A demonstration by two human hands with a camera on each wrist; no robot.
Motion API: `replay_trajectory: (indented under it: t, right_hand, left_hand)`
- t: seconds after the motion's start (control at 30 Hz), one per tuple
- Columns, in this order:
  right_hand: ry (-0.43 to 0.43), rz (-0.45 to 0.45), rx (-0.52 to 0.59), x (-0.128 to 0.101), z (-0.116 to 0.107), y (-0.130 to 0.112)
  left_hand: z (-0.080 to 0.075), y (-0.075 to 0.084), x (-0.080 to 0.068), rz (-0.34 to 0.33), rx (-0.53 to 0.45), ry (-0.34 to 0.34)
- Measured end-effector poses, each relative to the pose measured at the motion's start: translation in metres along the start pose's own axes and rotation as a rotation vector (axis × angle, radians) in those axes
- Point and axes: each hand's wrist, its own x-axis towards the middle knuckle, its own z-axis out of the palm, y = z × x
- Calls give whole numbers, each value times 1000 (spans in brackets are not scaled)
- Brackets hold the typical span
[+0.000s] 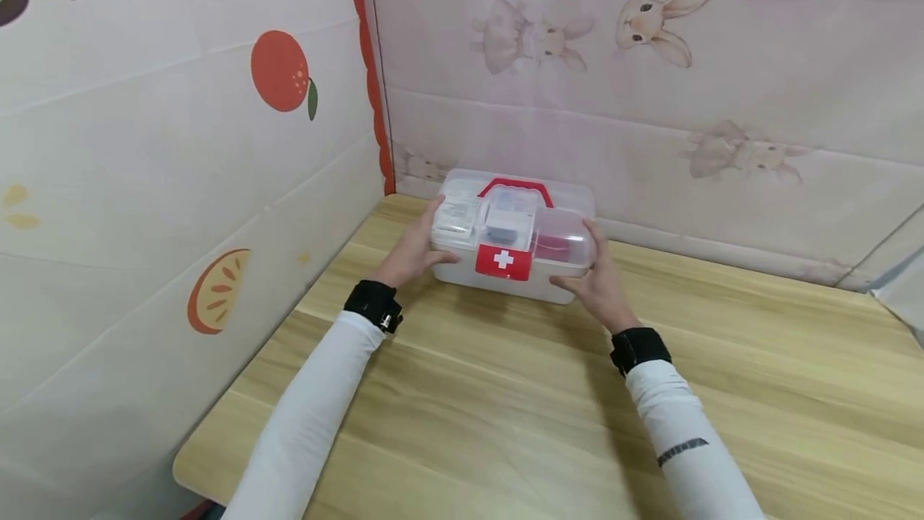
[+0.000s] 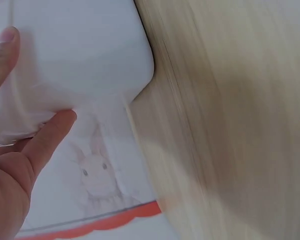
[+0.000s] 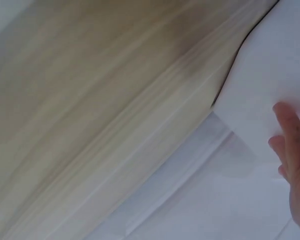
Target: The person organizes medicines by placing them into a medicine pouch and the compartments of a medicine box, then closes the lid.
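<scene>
wooden table (image 1: 505, 392); hands flank first-aid box (image 1: 514, 237), contents unclear.

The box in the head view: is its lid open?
No, the lid lies shut on the box, with the red latch down at its front.

We note a wooden table (image 1: 505, 416) with pale, streaked grain, set into a corner formed by two covered walls. The left wall covering (image 1: 144, 183) is white and printed with an orange fruit (image 1: 280, 71) and, lower down, an orange slice (image 1: 218, 291). A red scalloped border (image 1: 370, 62) runs down the corner seam. The rear wall covering (image 1: 650, 103) is pale pink and bears faint rabbit figures (image 1: 660, 22).
</scene>
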Motion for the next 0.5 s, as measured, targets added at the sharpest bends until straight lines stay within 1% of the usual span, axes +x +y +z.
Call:
replay_trajectory:
  t: [0.13, 0.33, 0.43, 0.5]
  right_hand:
    - [15, -9, -45, -12, -17, 5]
    - [29, -10, -68, -29, -35, 8]
    - [47, -11, -95, -36, -44, 8]
    - [58, -9, -103, -40, -49, 8]
  left_hand:
    - [11, 13, -3, 7, 13, -14]
    - [25, 25, -8, 53, -1, -40]
    - [30, 31, -8, 75, -8, -46]
    - [33, 36, -8, 78, -7, -55]
